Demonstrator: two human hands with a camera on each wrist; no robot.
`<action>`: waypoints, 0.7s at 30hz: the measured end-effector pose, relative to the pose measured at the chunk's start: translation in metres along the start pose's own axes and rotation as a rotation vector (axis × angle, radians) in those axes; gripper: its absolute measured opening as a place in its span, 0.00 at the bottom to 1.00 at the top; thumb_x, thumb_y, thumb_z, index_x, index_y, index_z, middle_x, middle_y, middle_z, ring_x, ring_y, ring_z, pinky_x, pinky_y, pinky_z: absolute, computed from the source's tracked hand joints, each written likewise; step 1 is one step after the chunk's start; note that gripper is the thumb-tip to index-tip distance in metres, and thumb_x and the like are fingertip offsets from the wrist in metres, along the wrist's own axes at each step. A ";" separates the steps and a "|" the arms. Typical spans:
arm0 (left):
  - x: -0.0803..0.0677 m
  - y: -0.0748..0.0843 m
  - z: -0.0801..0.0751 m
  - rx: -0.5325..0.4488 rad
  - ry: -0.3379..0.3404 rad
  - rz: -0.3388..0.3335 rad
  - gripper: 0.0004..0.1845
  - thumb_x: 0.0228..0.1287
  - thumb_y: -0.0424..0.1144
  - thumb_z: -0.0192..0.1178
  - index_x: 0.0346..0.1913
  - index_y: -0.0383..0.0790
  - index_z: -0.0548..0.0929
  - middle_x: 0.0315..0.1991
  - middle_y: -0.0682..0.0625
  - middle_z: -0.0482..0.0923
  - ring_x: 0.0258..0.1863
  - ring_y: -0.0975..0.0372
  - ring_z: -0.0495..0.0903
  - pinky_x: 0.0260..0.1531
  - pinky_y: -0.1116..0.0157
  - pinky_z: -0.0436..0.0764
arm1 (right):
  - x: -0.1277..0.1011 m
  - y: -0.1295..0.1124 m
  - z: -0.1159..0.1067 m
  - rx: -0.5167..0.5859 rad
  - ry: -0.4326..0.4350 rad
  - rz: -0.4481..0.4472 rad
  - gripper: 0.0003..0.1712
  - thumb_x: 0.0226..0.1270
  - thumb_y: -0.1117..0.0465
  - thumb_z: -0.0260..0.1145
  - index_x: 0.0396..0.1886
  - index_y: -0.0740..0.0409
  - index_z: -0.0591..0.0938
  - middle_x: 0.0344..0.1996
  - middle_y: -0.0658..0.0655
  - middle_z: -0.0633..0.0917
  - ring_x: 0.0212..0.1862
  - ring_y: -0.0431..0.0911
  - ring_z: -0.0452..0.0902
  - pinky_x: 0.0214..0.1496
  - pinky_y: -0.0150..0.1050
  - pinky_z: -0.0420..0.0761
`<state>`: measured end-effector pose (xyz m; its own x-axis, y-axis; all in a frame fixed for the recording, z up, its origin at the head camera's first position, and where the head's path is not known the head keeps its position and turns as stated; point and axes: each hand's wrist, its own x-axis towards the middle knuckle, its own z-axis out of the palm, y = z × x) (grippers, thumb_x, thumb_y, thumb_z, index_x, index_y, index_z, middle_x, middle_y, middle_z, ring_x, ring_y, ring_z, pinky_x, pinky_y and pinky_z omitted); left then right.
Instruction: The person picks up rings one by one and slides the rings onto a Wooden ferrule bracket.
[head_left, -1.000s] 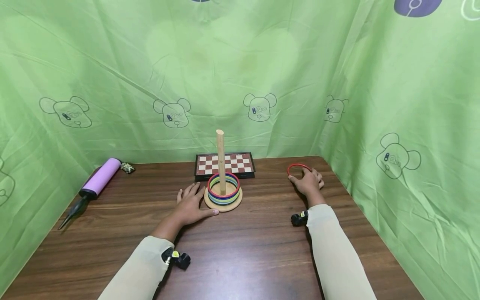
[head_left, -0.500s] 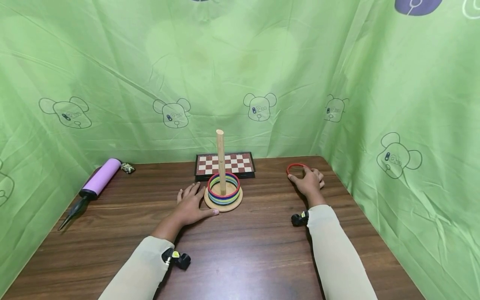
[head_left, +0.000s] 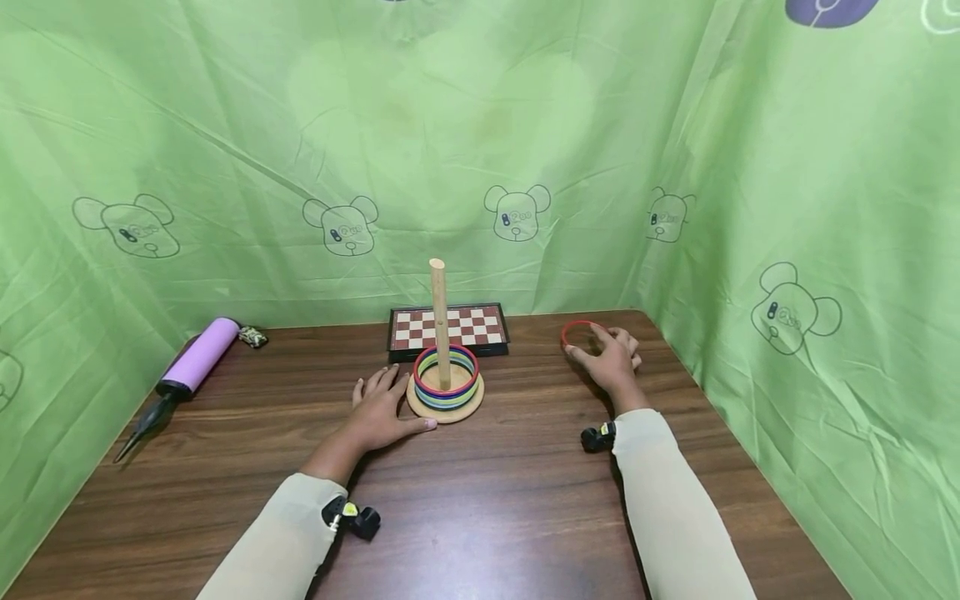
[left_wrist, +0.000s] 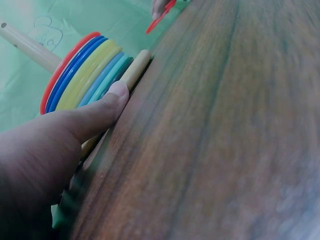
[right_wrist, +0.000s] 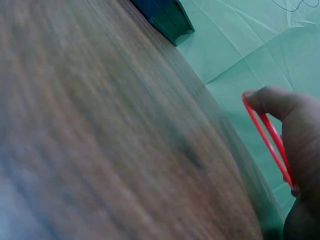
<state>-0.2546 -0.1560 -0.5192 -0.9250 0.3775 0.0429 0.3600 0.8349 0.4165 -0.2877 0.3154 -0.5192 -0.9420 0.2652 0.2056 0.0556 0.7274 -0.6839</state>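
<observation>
Right hand (head_left: 611,362) pinches a red ring (head_left: 576,332) just above the tabletop (head_left: 487,500); left hand (head_left: 384,410) rests flat, grip open, thumb touching the ring stacker's wooden base (head_left: 446,408).

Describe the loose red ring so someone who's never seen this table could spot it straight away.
Start at the wooden peg stand in the middle of the brown table, then look right toward the far corner. There the right hand pinches a thin red ring. It is the only ring off the peg, apart from the coloured stack.

The table (head_left: 480,500) under the hands is made of smooth dark wood; the red ring (right_wrist: 270,142) looks like shiny plastic.
</observation>
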 end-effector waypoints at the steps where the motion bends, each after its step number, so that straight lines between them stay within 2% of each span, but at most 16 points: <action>1: 0.000 0.000 0.000 0.000 -0.001 0.000 0.62 0.58 0.79 0.70 0.85 0.39 0.67 0.88 0.32 0.54 0.88 0.35 0.50 0.81 0.24 0.44 | 0.000 -0.001 0.000 0.000 0.003 -0.014 0.55 0.67 0.32 0.77 0.85 0.50 0.70 0.80 0.71 0.62 0.84 0.67 0.43 0.79 0.74 0.41; 14: 0.000 0.000 0.000 -0.001 -0.006 0.003 0.63 0.57 0.79 0.70 0.85 0.39 0.67 0.87 0.32 0.54 0.87 0.34 0.51 0.80 0.24 0.44 | -0.003 -0.023 0.005 -0.038 0.003 -0.190 0.50 0.68 0.35 0.78 0.83 0.51 0.74 0.78 0.69 0.64 0.78 0.66 0.51 0.78 0.72 0.45; 21: 0.001 -0.002 0.003 0.003 0.021 0.015 0.62 0.57 0.79 0.70 0.84 0.40 0.69 0.87 0.32 0.56 0.87 0.34 0.52 0.79 0.23 0.45 | -0.005 -0.038 0.007 -0.057 0.051 -0.287 0.46 0.67 0.40 0.80 0.80 0.50 0.78 0.77 0.71 0.65 0.76 0.66 0.54 0.75 0.71 0.47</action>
<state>-0.2560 -0.1559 -0.5226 -0.9220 0.3812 0.0680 0.3738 0.8305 0.4129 -0.2879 0.2822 -0.4994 -0.9042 0.0735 0.4207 -0.1911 0.8114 -0.5524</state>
